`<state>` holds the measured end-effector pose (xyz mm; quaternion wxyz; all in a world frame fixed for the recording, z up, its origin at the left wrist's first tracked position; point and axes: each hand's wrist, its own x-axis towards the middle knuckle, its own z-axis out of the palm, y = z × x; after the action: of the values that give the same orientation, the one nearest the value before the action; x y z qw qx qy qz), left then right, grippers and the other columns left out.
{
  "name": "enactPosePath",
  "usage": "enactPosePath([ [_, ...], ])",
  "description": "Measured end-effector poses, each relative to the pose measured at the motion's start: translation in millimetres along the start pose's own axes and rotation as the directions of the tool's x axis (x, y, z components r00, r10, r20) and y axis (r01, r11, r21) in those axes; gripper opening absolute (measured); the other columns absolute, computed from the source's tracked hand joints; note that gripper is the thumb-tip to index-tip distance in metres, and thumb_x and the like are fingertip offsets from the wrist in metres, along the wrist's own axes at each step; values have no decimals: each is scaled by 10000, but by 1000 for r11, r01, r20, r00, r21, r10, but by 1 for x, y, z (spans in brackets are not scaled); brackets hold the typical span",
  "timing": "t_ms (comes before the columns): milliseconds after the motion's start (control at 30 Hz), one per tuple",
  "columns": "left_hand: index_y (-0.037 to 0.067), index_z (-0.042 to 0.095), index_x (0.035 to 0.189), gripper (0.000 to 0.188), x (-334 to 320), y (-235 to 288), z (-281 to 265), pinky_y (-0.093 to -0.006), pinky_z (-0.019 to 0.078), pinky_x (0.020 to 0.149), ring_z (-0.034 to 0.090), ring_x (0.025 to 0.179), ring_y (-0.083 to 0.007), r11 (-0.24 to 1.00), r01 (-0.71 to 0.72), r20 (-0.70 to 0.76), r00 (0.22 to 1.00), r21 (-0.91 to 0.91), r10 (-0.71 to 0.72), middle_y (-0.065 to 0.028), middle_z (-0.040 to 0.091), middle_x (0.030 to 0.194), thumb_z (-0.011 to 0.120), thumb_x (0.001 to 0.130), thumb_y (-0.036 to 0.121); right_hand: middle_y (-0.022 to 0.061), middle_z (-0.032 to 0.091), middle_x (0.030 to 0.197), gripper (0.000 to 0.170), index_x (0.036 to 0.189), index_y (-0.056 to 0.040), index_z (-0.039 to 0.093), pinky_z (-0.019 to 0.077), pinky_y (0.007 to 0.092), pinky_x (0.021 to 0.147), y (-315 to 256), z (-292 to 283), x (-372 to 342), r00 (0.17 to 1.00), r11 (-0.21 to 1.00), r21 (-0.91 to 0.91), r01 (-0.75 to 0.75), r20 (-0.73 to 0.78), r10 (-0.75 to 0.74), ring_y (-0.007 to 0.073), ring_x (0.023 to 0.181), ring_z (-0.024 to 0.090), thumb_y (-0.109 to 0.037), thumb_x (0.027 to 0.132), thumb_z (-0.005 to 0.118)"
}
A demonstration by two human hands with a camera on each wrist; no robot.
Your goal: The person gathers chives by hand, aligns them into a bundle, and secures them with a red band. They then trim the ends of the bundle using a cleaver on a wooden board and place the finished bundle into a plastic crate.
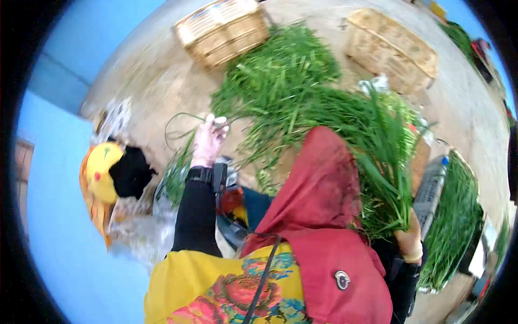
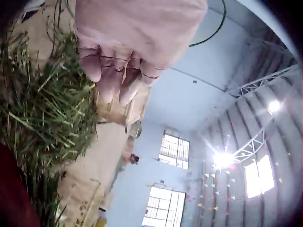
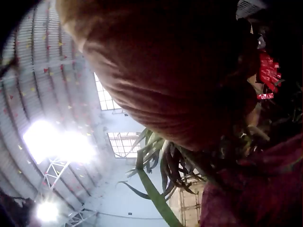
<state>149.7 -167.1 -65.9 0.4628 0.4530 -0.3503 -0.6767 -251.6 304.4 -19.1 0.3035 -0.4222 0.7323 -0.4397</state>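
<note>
"Holding what, and in which hand?"

"Item one: my right hand (image 1: 411,237), closed round the lower end of a green bunch (image 1: 396,178); long blades, standing up and away from the fist. Exact lie of the thumb: cannot tell, the right wrist view being too dark. Item two: my left hand (image 2: 137,33), fingers curled, a long green strand (image 1: 186,113) caught in them and looping out on the outer side."

"Stock nearby?"

"Item three: one loose green heap (image 1: 286,70), beyond both hands and mostly between them. Item four: red cloth (image 1: 324,183), over my lap, inward of the right hand. Item five: more long greens (image 1: 448,232), just outside the right hand."

"Handling notes, in your judgement?"

"For the bunch: a grip low, near the butt ends, snug enough that no blade slips, soft enough that none bruises. Ends level, tips free of the heap, lest they snag. For the strand: a light pinch, a slow draw, no jerk; a thin piece would likely snap or kink. Loop clear of the wrist strap (image 1: 200,174). Both hands unhurried, the right one steady while the left one moves."
</note>
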Motion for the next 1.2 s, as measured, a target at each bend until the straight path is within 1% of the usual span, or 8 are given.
enactPosePath([
  [133,88,601,1017,295,-21,6,-82,-259,408,566,516,657,-123,908,-231,5,970,349,244,-44,640,880,581,962,377,96,589,1281,651,1400,31,419,421,289,999,0,2,1,994,990,93,-103,-8,105,170,1155,559,103,763,539],
  [267,115,592,981,302,-30,16,-158,-258,411,607,524,719,-127,985,-110,-109,989,-130,97,-57,643,963,533,986,411,97,584,1290,658,1411,27,407,419,289,1000,3,2,6,996,982,165,-87,30,83,166,1181,548,129,772,528],
  [367,-19,622,1161,1093,-32,40,-221,-300,466,634,619,755,-190,887,314,-281,933,338,-223,-103,693,972,298,732,932,98,566,1320,701,1435,31,370,401,286,1021,-7,-3,6,995,995,48,-87,61,84,164,1209,528,140,760,523],
  [467,-3,672,878,773,-37,39,-146,-209,366,448,515,466,-111,660,436,-237,897,612,-372,-48,671,701,513,830,752,90,549,1349,741,1453,29,347,385,273,1037,-9,0,4,997,969,241,-62,50,51,153,1226,514,153,747,536],
  [600,41,719,966,283,-73,19,65,-231,480,598,601,667,-78,818,-39,150,987,574,-58,-10,698,859,658,905,311,79,533,1370,805,1475,4,327,391,275,1048,-27,7,1,983,905,385,-181,83,161,147,1245,507,188,718,531],
  [733,33,651,1198,333,-104,9,210,-246,472,704,570,777,-85,784,-511,815,580,353,10,-36,664,1087,653,885,149,82,524,1380,809,1479,5,317,385,278,1057,-23,9,-3,990,944,301,-135,74,118,149,1257,497,191,719,522],
  [800,19,633,1209,356,-101,-14,255,-263,483,724,574,768,-127,373,-925,943,181,68,277,-61,645,1109,662,878,147,86,511,1392,810,1479,8,314,381,281,1062,-22,9,-7,991,932,341,-126,81,105,153,1268,487,192,716,515],
  [1200,-34,686,1063,230,-139,-38,297,-296,492,949,643,1077,-182,656,-632,901,180,413,-394,-121,705,1100,680,875,98,51,552,1339,726,1454,5,361,401,267,1035,-30,9,-12,995,925,370,-91,77,68,116,1197,520,141,777,585],
])
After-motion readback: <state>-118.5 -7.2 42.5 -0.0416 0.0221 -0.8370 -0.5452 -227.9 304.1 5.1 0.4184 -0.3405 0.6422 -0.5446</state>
